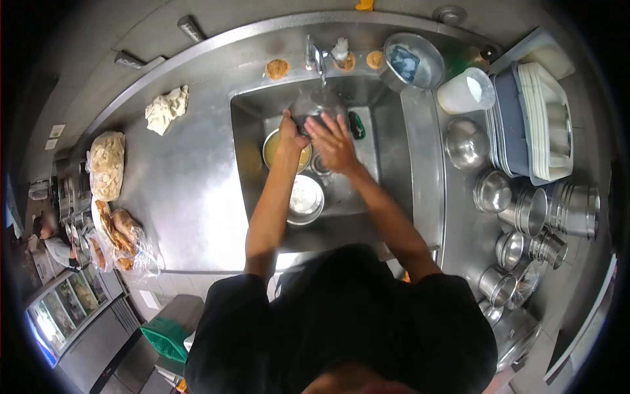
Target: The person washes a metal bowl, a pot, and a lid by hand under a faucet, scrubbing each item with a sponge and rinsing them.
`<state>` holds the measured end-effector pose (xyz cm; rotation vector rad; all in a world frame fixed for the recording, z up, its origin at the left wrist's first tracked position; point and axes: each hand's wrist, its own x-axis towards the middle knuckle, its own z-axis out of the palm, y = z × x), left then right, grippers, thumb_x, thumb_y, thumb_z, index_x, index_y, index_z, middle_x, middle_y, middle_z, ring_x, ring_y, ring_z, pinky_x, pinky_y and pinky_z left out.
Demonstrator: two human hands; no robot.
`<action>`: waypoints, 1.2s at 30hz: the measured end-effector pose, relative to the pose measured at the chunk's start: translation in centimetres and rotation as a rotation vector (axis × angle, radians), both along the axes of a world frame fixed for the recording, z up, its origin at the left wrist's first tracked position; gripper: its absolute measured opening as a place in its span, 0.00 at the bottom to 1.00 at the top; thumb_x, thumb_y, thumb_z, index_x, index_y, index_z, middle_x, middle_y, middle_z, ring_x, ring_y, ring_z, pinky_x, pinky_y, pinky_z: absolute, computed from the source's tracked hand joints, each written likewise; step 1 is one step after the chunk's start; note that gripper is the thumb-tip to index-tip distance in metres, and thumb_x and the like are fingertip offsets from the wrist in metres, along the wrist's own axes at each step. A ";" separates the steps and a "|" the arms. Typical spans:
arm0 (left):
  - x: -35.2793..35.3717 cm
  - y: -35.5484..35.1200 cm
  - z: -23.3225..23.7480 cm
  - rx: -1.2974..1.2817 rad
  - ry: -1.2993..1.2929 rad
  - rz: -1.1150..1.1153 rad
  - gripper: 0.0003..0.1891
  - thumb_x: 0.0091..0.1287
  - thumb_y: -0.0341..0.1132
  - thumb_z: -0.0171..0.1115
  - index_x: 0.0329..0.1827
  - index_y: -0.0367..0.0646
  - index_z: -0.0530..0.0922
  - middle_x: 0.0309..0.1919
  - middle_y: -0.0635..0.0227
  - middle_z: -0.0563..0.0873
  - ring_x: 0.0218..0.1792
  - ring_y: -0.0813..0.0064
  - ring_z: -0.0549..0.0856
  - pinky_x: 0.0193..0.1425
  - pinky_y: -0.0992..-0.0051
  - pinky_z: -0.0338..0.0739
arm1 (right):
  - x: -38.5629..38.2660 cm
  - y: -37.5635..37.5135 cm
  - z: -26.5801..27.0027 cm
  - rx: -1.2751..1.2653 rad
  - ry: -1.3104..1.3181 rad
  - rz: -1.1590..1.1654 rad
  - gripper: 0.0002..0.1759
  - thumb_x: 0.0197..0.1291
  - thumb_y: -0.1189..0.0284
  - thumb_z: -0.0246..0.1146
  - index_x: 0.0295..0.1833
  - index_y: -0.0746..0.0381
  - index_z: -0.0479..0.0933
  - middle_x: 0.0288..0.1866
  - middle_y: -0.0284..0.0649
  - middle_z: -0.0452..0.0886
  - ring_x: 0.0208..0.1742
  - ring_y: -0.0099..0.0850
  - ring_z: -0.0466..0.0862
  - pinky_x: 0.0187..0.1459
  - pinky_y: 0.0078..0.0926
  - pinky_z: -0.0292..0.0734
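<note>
Under the running faucet (pixel 319 62), a round metal bowl (pixel 317 102) is tilted inside the sink (pixel 394 157). My left hand (pixel 290 129) grips its left side, thumb and fingers round the rim. My right hand (pixel 333 142) lies against the bowl with its fingers stretched out and slightly blurred. Below my left forearm, a bowl with yellowish liquid (pixel 270 150) stands in the sink. Nearer to me is a bowl with white contents (pixel 306 196). A dark green item (pixel 356 125) lies right of my right hand.
Left counter: a cloth (pixel 167 109), a bag of pale food (pixel 107 165) and bagged browned food (pixel 125 233). Right: a large bowl (pixel 413 60), a white container (pixel 466 90), stacked trays (pixel 538 125) and several metal pots (pixel 573 209). Another person (pixel 56 244) is at the far left.
</note>
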<state>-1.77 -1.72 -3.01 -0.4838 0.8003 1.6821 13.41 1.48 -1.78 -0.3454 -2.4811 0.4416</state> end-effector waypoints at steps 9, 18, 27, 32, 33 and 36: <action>1.1 -0.7 -0.2 -0.038 0.331 0.150 0.29 0.75 0.54 0.36 0.54 0.35 0.74 0.49 0.57 0.82 0.46 0.65 0.83 0.52 0.66 0.78 | -1.6 -0.7 1.8 -0.180 0.092 -0.179 0.23 0.68 0.68 0.48 0.66 0.64 0.68 0.70 0.48 0.66 0.74 0.47 0.59 0.72 0.55 0.43; -1.2 -2.5 3.1 -0.265 0.789 -0.081 0.22 0.64 0.50 0.63 0.26 0.37 0.81 0.23 0.72 0.78 0.25 0.81 0.73 0.31 0.75 0.70 | -1.8 9.6 0.8 -1.165 -0.084 -0.042 0.27 0.65 0.47 0.56 0.43 0.63 0.79 0.28 0.28 0.76 0.28 0.21 0.73 0.31 0.24 0.69; 0.0 0.2 2.6 -0.022 0.459 -0.154 0.29 0.65 0.59 0.57 0.57 0.43 0.74 0.50 0.59 0.80 0.52 0.66 0.78 0.53 0.63 0.76 | -2.6 4.1 3.5 -0.551 -0.023 0.095 0.16 0.55 0.74 0.62 0.48 0.72 0.76 0.40 0.53 0.82 0.40 0.45 0.83 0.43 0.34 0.77; -1.7 -1.1 1.1 -0.003 0.331 -0.101 0.20 0.63 0.42 0.54 0.52 0.37 0.75 0.44 0.55 0.82 0.43 0.60 0.82 0.53 0.60 0.77 | -1.5 2.8 3.4 -0.219 -0.374 0.175 0.28 0.50 0.78 0.59 0.60 0.70 0.69 0.50 0.51 0.81 0.50 0.52 0.80 0.57 0.45 0.71; -1.6 -1.4 2.4 -0.100 0.411 -0.115 0.18 0.61 0.40 0.55 0.50 0.37 0.76 0.45 0.54 0.82 0.43 0.60 0.82 0.51 0.61 0.77 | -0.7 4.8 1.0 0.031 -0.326 0.171 0.30 0.49 0.78 0.60 0.62 0.70 0.68 0.55 0.52 0.78 0.57 0.50 0.76 0.62 0.43 0.66; -0.8 -0.1 0.3 -0.041 0.510 0.080 0.17 0.60 0.40 0.55 0.47 0.38 0.77 0.43 0.56 0.82 0.42 0.60 0.82 0.51 0.63 0.77 | -0.9 5.3 0.3 0.309 -0.424 0.079 0.39 0.45 0.75 0.64 0.67 0.68 0.64 0.66 0.55 0.69 0.71 0.43 0.64 0.72 0.39 0.55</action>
